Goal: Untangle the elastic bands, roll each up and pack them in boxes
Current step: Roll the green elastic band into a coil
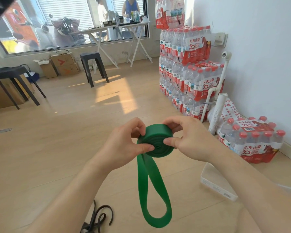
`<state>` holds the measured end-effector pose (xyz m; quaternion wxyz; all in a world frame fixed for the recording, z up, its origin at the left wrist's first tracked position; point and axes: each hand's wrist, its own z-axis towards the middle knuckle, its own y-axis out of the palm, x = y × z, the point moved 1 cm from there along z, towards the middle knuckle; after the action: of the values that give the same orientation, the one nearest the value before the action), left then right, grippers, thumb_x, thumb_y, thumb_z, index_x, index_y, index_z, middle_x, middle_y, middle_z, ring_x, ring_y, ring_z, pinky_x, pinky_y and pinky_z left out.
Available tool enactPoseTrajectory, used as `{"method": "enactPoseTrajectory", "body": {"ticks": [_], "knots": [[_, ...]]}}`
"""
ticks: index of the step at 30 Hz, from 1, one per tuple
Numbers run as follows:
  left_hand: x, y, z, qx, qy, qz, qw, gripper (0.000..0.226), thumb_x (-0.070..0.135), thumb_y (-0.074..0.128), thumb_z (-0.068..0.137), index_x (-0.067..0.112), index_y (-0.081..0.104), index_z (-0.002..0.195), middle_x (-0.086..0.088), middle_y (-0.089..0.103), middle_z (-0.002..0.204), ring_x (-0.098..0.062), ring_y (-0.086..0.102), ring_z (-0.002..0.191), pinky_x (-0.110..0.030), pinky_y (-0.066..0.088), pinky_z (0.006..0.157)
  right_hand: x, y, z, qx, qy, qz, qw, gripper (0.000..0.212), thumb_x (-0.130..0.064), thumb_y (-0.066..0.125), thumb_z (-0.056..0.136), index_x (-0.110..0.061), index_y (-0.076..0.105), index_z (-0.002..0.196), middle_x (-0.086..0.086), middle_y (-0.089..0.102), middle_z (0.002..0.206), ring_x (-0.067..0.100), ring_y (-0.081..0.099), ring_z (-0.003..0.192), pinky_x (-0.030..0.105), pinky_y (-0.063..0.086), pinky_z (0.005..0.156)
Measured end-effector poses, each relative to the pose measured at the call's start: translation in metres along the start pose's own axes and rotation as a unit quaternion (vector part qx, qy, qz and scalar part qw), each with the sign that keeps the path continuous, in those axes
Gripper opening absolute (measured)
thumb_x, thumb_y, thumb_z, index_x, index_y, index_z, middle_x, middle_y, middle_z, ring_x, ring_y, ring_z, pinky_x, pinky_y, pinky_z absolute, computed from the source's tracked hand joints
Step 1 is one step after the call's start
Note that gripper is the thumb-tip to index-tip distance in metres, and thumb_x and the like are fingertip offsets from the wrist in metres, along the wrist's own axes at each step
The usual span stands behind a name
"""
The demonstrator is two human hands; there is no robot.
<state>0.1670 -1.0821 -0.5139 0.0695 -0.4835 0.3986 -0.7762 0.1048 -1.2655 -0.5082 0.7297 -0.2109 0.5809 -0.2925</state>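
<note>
Your left grip (124, 142) and right grip (189, 140) both pinch the green band (158, 132), most of it coiled into a flat roll held in the air above the floor (57, 148). Thumbs press the near face and fingers curl round the rim and far side. The unrolled part hangs from the roll's left edge as a long loop. Dark bands (97, 219) lie tangled on the floor by your left forearm, and a white box (215, 182) sits on the floor, partly hidden by your right forearm.
</note>
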Motion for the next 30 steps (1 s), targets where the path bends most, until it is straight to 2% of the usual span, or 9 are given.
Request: {"method": "enactPoseTrajectory", "body": {"ticks": [2,5,8,11,18,21,24,27,30], "knots": [[0.000,-0.001,0.000,0.012,-0.002,0.018,1.000,0.040,0.012,0.082,0.069,0.025,0.045,0.077,0.005,0.071,0.079,-0.001,0.062,0.077,-0.028,0.053,0.069,0.000,0.000,0.001,-0.004,0.007,0.017,1.000,0.033,-0.012,0.078,0.077,-0.034,0.060,0.093,-0.021,0.063,0.086,-0.004,0.059,0.087,0.012,0.046,0.078],[0.002,-0.003,-0.002,0.025,-0.001,0.062,0.998,0.043,0.009,0.080,0.070,0.029,0.042,0.074,0.004,0.068,0.083,-0.005,0.056,0.063,-0.023,0.050,0.058,-0.001,0.001,0.001,-0.022,0.013,0.022,0.999,0.033,-0.017,0.080,0.073,-0.031,0.062,0.097,-0.015,0.065,0.092,0.001,0.061,0.089,0.025,0.052,0.079],[0.010,-0.002,-0.006,0.001,0.023,0.156,0.987,0.038,0.015,0.076,0.074,0.029,0.041,0.078,0.001,0.067,0.081,-0.013,0.052,0.060,-0.031,0.047,0.060,-0.008,0.007,-0.002,-0.072,-0.035,-0.099,0.992,0.046,-0.030,0.075,0.077,-0.035,0.056,0.118,-0.013,0.061,0.103,0.006,0.057,0.095,0.026,0.047,0.084],[0.017,0.000,-0.008,-0.009,0.046,0.212,0.976,0.034,0.023,0.074,0.076,0.029,0.042,0.084,0.001,0.066,0.081,-0.019,0.054,0.067,-0.033,0.044,0.065,-0.012,0.015,0.000,-0.064,-0.078,-0.160,0.982,0.040,-0.029,0.072,0.079,-0.034,0.059,0.116,-0.009,0.062,0.101,0.012,0.055,0.095,0.033,0.046,0.083],[0.005,-0.008,-0.002,0.011,-0.016,0.025,0.999,0.037,0.017,0.084,0.065,0.024,0.050,0.077,0.009,0.067,0.087,0.007,0.059,0.065,-0.020,0.048,0.066,0.002,0.006,0.001,-0.014,0.010,-0.007,1.000,0.042,-0.021,0.083,0.071,-0.034,0.059,0.104,-0.011,0.061,0.096,0.013,0.062,0.092,0.041,0.054,0.082],[0.000,-0.011,-0.002,0.001,-0.023,-0.005,1.000,0.039,0.015,0.085,0.065,0.024,0.049,0.078,0.006,0.069,0.087,0.005,0.062,0.081,-0.016,0.048,0.069,0.001,0.002,0.002,-0.025,0.022,0.084,0.996,0.043,-0.010,0.081,0.073,-0.033,0.058,0.102,-0.005,0.059,0.093,0.019,0.066,0.089,0.043,0.060,0.067],[-0.003,-0.011,-0.001,-0.002,-0.021,-0.021,1.000,0.043,0.010,0.084,0.065,0.024,0.045,0.076,0.002,0.070,0.082,-0.007,0.066,0.084,-0.027,0.055,0.071,-0.003,-0.001,0.000,-0.045,0.015,0.151,0.987,0.057,-0.001,0.075,0.078,-0.042,0.053,0.111,0.006,0.054,0.094,0.023,0.067,0.087,0.038,0.060,0.059],[-0.004,-0.010,-0.001,0.013,-0.017,-0.008,1.000,0.046,0.003,0.082,0.065,0.027,0.044,0.074,0.001,0.069,0.077,-0.010,0.066,0.075,-0.033,0.056,0.063,-0.005,0.001,-0.002,-0.095,0.002,0.130,0.987,0.064,-0.004,0.071,0.083,-0.052,0.049,0.119,0.000,0.057,0.100,0.017,0.064,0.097,0.037,0.060,0.069],[-0.002,-0.007,-0.002,0.004,0.001,0.080,0.997,0.045,0.011,0.083,0.063,0.030,0.043,0.073,0.001,0.068,0.080,-0.013,0.059,0.067,-0.033,0.053,0.062,-0.007,0.001,-0.003,-0.095,-0.059,-0.066,0.992,0.048,-0.025,0.071,0.084,-0.047,0.050,0.121,-0.020,0.055,0.110,0.002,0.052,0.104,0.029,0.049,0.090]]}}
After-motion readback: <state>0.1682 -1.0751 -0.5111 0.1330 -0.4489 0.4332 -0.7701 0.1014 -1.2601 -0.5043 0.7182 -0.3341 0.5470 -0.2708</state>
